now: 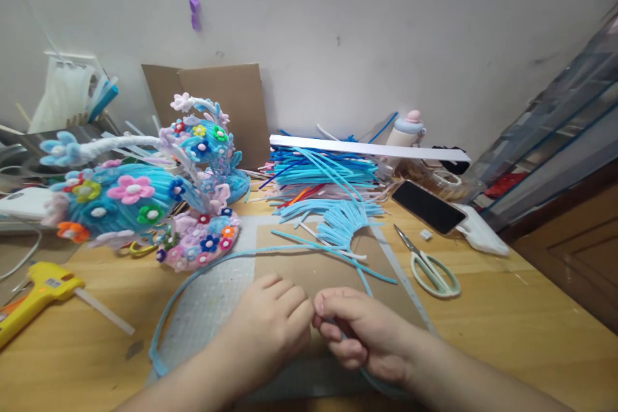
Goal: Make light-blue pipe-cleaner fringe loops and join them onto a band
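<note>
My left hand (pixel 275 318) is curled with its back up, and whatever its fingers hold is hidden. Fingertip to fingertip with it, my right hand (pixel 369 335) pinches a light blue pipe cleaner (pixel 365 282), part of which shows against the palm. A long light blue strand curves in a wide loop around the left side of the cutting mat (pixel 207 309). Beyond my hands lies a fan of looped light blue pipe cleaners (pixel 338 224), with loose blue and white stems across its near edge. Brown cardboard (pixel 297 270) lies under the work.
Flower-covered pipe cleaner pieces (pixel 130 196) stand at left, above a yellow glue gun (pixel 48 286). Behind the fan is a heap of pipe cleaners (pixel 323 170) under a white strip (pixel 367 147). Scissors (pixel 429 268), a phone (pixel 429 206) and a bottle (pixel 404 132) are at right.
</note>
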Action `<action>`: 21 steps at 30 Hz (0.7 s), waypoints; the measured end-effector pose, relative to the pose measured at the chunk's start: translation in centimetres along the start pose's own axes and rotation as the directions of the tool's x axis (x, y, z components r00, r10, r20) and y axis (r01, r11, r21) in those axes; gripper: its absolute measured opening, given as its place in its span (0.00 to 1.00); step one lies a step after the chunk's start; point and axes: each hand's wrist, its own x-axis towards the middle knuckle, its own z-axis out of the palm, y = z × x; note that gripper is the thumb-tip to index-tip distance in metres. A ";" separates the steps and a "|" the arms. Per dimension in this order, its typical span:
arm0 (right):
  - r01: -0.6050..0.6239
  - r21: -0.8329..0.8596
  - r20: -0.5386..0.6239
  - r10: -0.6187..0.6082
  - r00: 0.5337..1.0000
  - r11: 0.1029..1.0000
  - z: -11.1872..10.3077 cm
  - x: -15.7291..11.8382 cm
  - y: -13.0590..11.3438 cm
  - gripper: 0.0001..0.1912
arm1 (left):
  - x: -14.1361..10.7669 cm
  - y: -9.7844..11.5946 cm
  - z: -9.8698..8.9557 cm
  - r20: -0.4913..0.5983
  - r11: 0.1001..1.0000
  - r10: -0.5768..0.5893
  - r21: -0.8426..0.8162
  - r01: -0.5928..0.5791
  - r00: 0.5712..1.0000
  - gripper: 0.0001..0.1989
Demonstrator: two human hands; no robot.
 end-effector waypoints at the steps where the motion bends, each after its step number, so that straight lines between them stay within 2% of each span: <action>1: 0.067 -0.100 -0.036 -0.071 0.997 0.993 0.0 0.0 0.2 0.04 | 0.0 0.0 0.1 -0.014 0.999 -0.030 -0.018 0.030 0.999 0.07; 2: 0.171 -0.259 -0.076 -0.197 0.977 0.951 0.0 0.0 0.4 0.05 | 0.0 0.1 0.2 -0.026 0.997 -0.065 -0.042 0.064 0.998 0.07; 3: 0.288 -0.455 -0.081 -0.362 0.929 0.842 -0.1 0.0 0.6 0.05 | -0.1 0.1 0.3 -0.028 0.993 -0.093 -0.068 0.091 0.995 0.07; 4: 0.386 -0.646 -0.030 -0.527 0.849 0.659 -0.1 -0.1 0.8 0.07 | -0.1 0.1 0.4 -0.026 0.990 -0.112 -0.092 0.109 0.993 0.07; 5: 0.444 -0.785 0.069 -0.652 0.755 0.431 -0.2 -0.1 1.0 0.09 | -0.1 0.0 0.5 -0.023 0.987 -0.120 -0.110 0.117 0.993 0.07; 6: 0.461 -0.860 0.178 -0.719 0.672 0.218 -0.3 -0.2 1.2 0.09 | -0.1 -0.1 0.5 -0.015 0.986 -0.115 -0.120 0.112 0.993 0.07; 7: 0.450 -0.890 0.250 -0.739 0.625 0.079 -0.3 -0.3 1.2 0.09 | -0.1 -0.2 0.5 -0.001 0.987 -0.104 -0.122 0.103 0.995 0.07; 8: 0.428 -0.903 0.261 -0.739 0.621 0.041 -0.3 -0.4 1.2 0.09 | -0.1 -0.4 0.4 0.011 0.988 -0.096 -0.117 0.096 0.995 0.06; 9: 0.403 -0.910 0.211 -0.733 0.646 0.093 -0.3 -0.4 1.1 0.09 | -0.1 -0.6 0.2 0.019 0.990 -0.095 -0.105 0.097 0.995 0.06; 10: 0.377 -0.900 0.121 -0.709 0.695 0.217 -0.2 -0.4 0.9 0.09 | -0.1 -0.7 0.1 0.023 0.991 -0.101 -0.090 0.103 0.995 0.06; 12: 0.322 -0.765 -0.058 -0.557 0.828 0.558 -0.1 -0.3 0.5 0.09 | 0.1 -0.9 -0.4 0.042 0.990 -0.118 -0.070 0.121 0.992 0.06; 13: 0.290 -0.644 -0.097 -0.452 0.887 0.708 -0.1 -0.2 0.3 0.08 | 0.2 -1.0 -0.6 0.049 0.989 -0.130 -0.070 0.133 0.990 0.06; 14: 0.259 -0.510 -0.098 -0.355 0.930 0.820 0.0 -0.2 0.2 0.08 | 0.3 -0.9 -0.8 0.059 0.986 -0.140 -0.079 0.145 0.988 0.06; 15: 0.232 -0.380 -0.076 -0.280 0.957 0.895 -0.1 -0.1 0.1 0.07 | 0.4 -0.8 -1.0 0.072 0.983 -0.150 -0.096 0.157 0.986 0.06; 17: 0.203 -0.169 -0.019 -0.209 0.978 0.964 -0.2 0.0 0.0 0.07 | 0.4 -0.6 -1.3 0.103 0.972 -0.172 -0.144 0.185 0.980 0.06; 21: 0.118 0.056 0.070 -0.122 0.990 0.991 -0.5 0.0 -0.5 0.06 | 0.3 -0.4 -1.4 0.138 0.961 -0.181 -0.185 0.205 0.974 0.05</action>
